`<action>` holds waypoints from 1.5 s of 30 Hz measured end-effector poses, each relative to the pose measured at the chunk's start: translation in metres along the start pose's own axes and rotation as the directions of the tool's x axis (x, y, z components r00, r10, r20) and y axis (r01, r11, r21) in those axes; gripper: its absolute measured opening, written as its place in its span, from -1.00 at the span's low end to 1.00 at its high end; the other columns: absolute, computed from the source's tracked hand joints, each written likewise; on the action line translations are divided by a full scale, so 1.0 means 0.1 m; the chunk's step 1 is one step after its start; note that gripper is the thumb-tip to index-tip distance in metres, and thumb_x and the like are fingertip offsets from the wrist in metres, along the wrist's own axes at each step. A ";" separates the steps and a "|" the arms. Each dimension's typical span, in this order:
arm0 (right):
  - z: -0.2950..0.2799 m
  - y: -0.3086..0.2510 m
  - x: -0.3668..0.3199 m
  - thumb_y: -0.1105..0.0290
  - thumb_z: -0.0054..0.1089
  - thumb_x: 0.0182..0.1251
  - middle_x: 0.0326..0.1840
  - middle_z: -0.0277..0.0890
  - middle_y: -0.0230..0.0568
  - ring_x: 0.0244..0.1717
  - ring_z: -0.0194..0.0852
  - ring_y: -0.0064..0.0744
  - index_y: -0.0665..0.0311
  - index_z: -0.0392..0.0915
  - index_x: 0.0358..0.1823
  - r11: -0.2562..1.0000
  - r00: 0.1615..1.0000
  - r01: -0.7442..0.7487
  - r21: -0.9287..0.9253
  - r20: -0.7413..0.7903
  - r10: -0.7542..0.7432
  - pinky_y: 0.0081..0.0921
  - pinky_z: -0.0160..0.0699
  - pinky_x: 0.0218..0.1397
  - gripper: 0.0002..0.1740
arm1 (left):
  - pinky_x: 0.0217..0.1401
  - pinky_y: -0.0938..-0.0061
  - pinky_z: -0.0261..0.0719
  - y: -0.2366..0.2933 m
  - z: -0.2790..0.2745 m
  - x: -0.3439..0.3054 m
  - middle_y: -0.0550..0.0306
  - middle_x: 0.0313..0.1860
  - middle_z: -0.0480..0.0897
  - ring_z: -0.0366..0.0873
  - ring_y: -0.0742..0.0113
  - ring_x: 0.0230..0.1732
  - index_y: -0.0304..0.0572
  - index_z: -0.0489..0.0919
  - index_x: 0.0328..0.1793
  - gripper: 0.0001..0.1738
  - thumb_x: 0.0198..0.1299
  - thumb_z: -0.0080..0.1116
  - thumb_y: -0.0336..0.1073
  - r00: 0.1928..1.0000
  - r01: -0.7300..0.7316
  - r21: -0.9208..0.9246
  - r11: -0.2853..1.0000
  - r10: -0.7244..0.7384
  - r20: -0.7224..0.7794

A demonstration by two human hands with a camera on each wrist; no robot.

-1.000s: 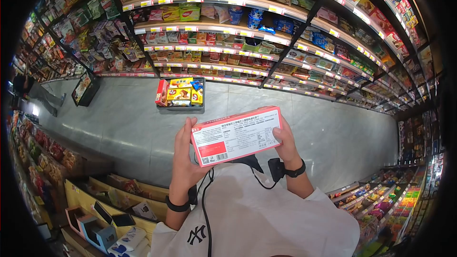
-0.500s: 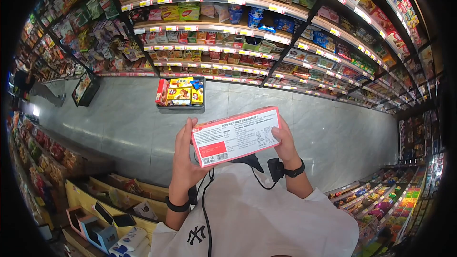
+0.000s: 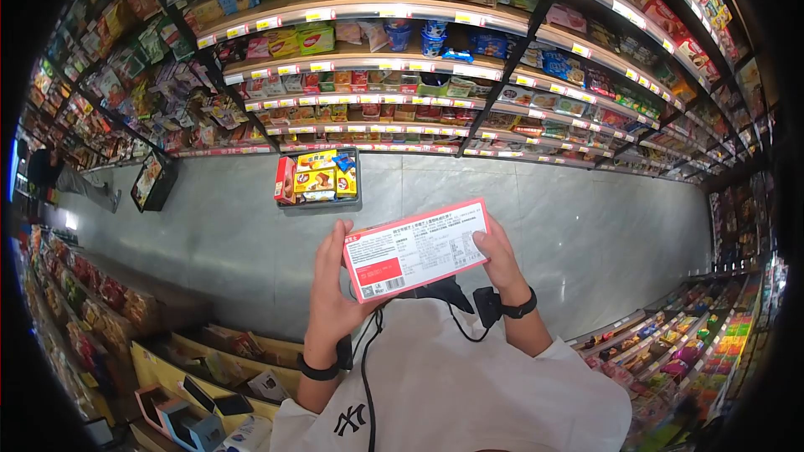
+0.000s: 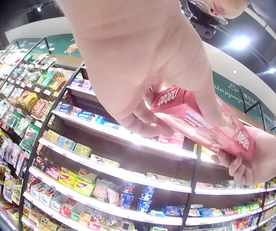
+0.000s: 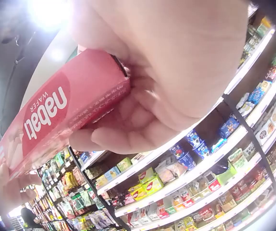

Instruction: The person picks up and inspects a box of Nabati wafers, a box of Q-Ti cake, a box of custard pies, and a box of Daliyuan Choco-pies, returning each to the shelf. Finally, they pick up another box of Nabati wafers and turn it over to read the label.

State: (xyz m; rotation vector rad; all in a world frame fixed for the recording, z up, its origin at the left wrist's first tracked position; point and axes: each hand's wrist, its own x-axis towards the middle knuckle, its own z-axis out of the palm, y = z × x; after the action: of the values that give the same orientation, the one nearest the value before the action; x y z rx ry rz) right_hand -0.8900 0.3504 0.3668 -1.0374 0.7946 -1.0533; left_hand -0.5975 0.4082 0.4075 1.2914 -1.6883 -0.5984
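Between both hands is a red and white Nabati wafer box point(image 3: 419, 249), its printed back panel facing up toward the head camera. My left hand point(image 3: 332, 280) grips its left end. At the other end my right hand point(image 3: 500, 258) holds the box, thumb laid on the printed panel. The left wrist view shows the pink-red side of the wafer box point(image 4: 202, 120) with the left hand point(image 4: 147, 62) over it. In the right wrist view, the right hand's fingers point(image 5: 128, 125) curl under the end of the wafer box point(image 5: 66, 101).
A dark basket point(image 3: 322, 204) with several snack boxes stands on the grey floor point(image 3: 536, 209) before the shelves. Stocked snack shelves point(image 3: 360, 67) run across the front. Another dark bin point(image 3: 153, 182) and a person point(image 3: 63, 180) are at left; a wooden display point(image 3: 218, 368) stands lower left.
The head view has shifted slightly, so shelves and basket sit a little differently in it. Both hands keep hold of the wafer box, its printed back still facing up.
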 end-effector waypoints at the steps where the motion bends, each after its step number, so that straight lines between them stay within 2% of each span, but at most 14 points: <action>1: -0.04 -0.03 0.01 0.23 0.05 0.64 0.41 0.52 -0.14 0.41 0.47 -0.40 0.48 0.27 0.61 1.000 1.000 0.001 0.003 -0.008 -0.001 -0.39 0.39 0.50 -0.34 | 0.50 0.14 0.50 0.00 0.04 0.05 -0.24 0.61 0.42 0.44 -0.14 0.56 -0.28 0.09 0.81 0.46 -0.18 0.84 -0.24 1.000 0.004 -0.019 1.000 -0.003 0.004; 6: -0.40 -0.15 0.10 0.32 0.00 0.67 0.41 0.53 -0.16 0.39 0.47 -0.44 0.48 0.28 0.60 0.996 0.999 -0.048 -0.072 -0.024 0.046 -0.40 0.41 0.50 -0.41 | 0.36 0.23 0.62 0.08 0.29 0.38 -0.23 0.62 0.40 0.52 -0.04 0.49 -0.27 0.11 0.80 0.42 -0.15 0.84 -0.23 0.999 0.011 -0.077 0.997 -0.008 0.041; 9: -0.67 -0.25 0.17 0.36 -0.02 0.68 0.41 0.53 -0.17 0.38 0.48 -0.47 0.48 0.30 0.59 0.993 0.997 -0.070 -0.094 -0.034 0.067 -0.41 0.43 0.48 -0.44 | 0.45 0.21 0.61 0.05 0.51 0.58 -0.14 0.67 0.32 0.46 0.04 0.56 -0.23 0.06 0.83 0.52 -0.23 0.88 -0.26 0.995 0.008 -0.087 0.996 0.001 0.102; 15: -1.35 -0.49 0.33 0.37 -0.04 0.70 0.40 0.56 -0.18 0.37 0.48 -0.49 0.47 0.34 0.57 0.985 0.998 -0.039 -0.169 -0.057 0.030 -0.42 0.45 0.48 -0.47 | 0.32 0.25 0.65 0.22 1.14 1.07 -0.20 0.62 0.41 0.54 0.01 0.49 -0.25 0.13 0.80 0.40 -0.14 0.83 -0.26 0.993 -0.063 -0.163 0.985 0.078 0.086; 21: -2.04 -0.78 0.54 0.37 -0.05 0.71 0.39 0.58 -0.18 0.37 0.50 -0.48 0.46 0.36 0.55 0.974 0.996 -0.010 -0.225 -0.089 -0.010 -0.41 0.44 0.48 -0.49 | 0.36 0.25 0.65 0.36 1.81 1.55 -0.22 0.70 0.33 0.49 -0.02 0.56 -0.24 0.12 0.81 0.34 -0.07 0.77 -0.30 0.986 -0.131 -0.233 0.964 0.152 0.073; 27: -2.59 -0.93 0.90 0.34 -0.07 0.71 0.37 0.59 -0.19 0.35 0.52 -0.45 0.46 0.40 0.52 0.981 0.996 0.029 -0.194 -0.076 -0.044 -0.42 0.44 0.47 -0.50 | 0.51 0.17 0.57 0.49 2.25 1.93 -0.29 0.82 0.11 0.34 -0.08 0.69 -0.22 0.06 0.84 0.28 0.04 0.64 -0.42 0.974 -0.202 -0.204 0.958 0.218 0.058; 30: -2.75 -0.95 1.13 0.33 -0.07 0.70 0.36 0.60 -0.18 0.34 0.52 -0.44 0.46 0.42 0.50 0.979 0.997 0.051 -0.198 -0.052 -0.063 -0.42 0.44 0.46 -0.50 | 0.60 0.10 0.51 0.51 2.39 2.05 -0.22 0.87 -0.07 0.29 0.00 0.71 -0.13 -0.17 0.88 0.54 -0.08 0.77 -0.41 0.987 -0.136 -0.324 0.936 0.156 0.038; 33: -2.79 -0.91 1.36 0.32 -0.07 0.69 0.35 0.62 -0.16 0.34 0.53 -0.42 0.48 0.43 0.48 0.984 0.999 0.039 -0.176 -0.012 -0.042 -0.41 0.44 0.46 -0.50 | 0.63 0.07 0.47 0.61 2.46 2.17 -0.23 0.88 -0.14 0.23 -0.01 0.74 -0.11 -0.30 0.88 0.60 -0.07 0.77 -0.41 0.996 -0.085 -0.539 0.838 0.066 -0.056; 34: -2.80 -0.85 1.44 0.33 -0.07 0.69 0.35 0.62 -0.15 0.34 0.53 -0.42 0.48 0.43 0.48 0.983 0.999 0.044 -0.178 0.024 -0.041 -0.41 0.44 0.46 -0.50 | 0.69 0.02 0.37 0.70 2.46 2.20 -0.25 0.88 -0.18 0.18 -0.03 0.76 -0.12 -0.32 0.88 0.65 -0.10 0.82 -0.29 0.997 0.002 -0.637 0.771 -0.047 -0.053; 37: -2.63 -0.84 1.69 0.23 -0.08 0.74 0.36 0.62 -0.10 0.34 0.55 -0.40 0.47 0.41 0.50 0.976 0.980 0.066 -0.208 0.196 -0.025 -0.37 0.44 0.48 -0.48 | 0.71 -0.03 0.30 0.57 2.40 2.38 -0.27 0.87 -0.16 0.16 -0.11 0.76 -0.13 -0.32 0.88 0.69 -0.11 0.83 -0.05 0.995 -0.073 -0.496 0.865 0.100 0.028; 38: -2.54 -0.85 1.76 0.21 -0.08 0.75 0.36 0.62 -0.08 0.33 0.56 -0.39 0.46 0.41 0.51 0.970 0.968 0.055 -0.235 0.252 0.006 -0.36 0.44 0.48 -0.47 | 0.71 -0.05 0.29 0.58 2.30 2.49 -0.29 0.86 -0.14 0.16 -0.14 0.75 -0.14 -0.32 0.87 0.68 -0.09 0.78 0.10 0.968 -0.211 -0.085 0.974 0.220 0.124; 40: -2.35 -0.95 1.93 0.17 -0.06 0.76 0.41 0.58 -0.02 0.34 0.56 -0.35 0.44 0.37 0.54 0.956 0.943 0.053 -0.290 0.328 0.048 -0.34 0.46 0.48 -0.44 | 0.70 -0.07 0.29 0.41 2.30 2.68 -0.30 0.83 -0.03 0.15 -0.16 0.75 -0.15 -0.31 0.86 0.68 -0.09 0.76 0.23 0.932 -0.311 -0.036 0.950 0.312 0.183; 42: -2.19 -1.09 2.14 0.15 -0.02 0.76 0.49 0.50 0.05 0.36 0.56 -0.31 0.41 0.30 0.60 0.935 0.926 0.079 -0.346 0.374 0.060 -0.32 0.48 0.47 -0.40 | 0.68 -0.06 0.30 0.07 2.49 2.79 -0.25 0.76 0.11 0.18 -0.13 0.73 -0.15 -0.31 0.85 0.71 -0.13 0.79 0.20 0.957 -0.233 -0.426 0.874 0.284 0.061; 45: -2.07 -1.18 2.51 0.17 0.03 0.74 0.64 0.31 0.09 0.44 0.52 -0.22 0.35 0.14 0.70 0.823 0.945 0.129 -0.553 0.321 0.067 -0.27 0.47 0.48 -0.32 | 0.65 0.01 0.35 -0.16 2.48 3.15 -0.11 0.57 0.33 0.35 -0.07 0.60 -0.17 -0.28 0.85 0.75 -0.24 0.88 0.09 0.962 -0.272 -0.313 0.910 0.268 -0.056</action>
State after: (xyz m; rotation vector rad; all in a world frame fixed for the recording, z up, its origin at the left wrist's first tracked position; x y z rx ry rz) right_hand -1.0326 0.0371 0.3998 -1.6953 0.8354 -0.6400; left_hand -0.8203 0.0748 0.3898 0.8129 -1.6443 -0.6626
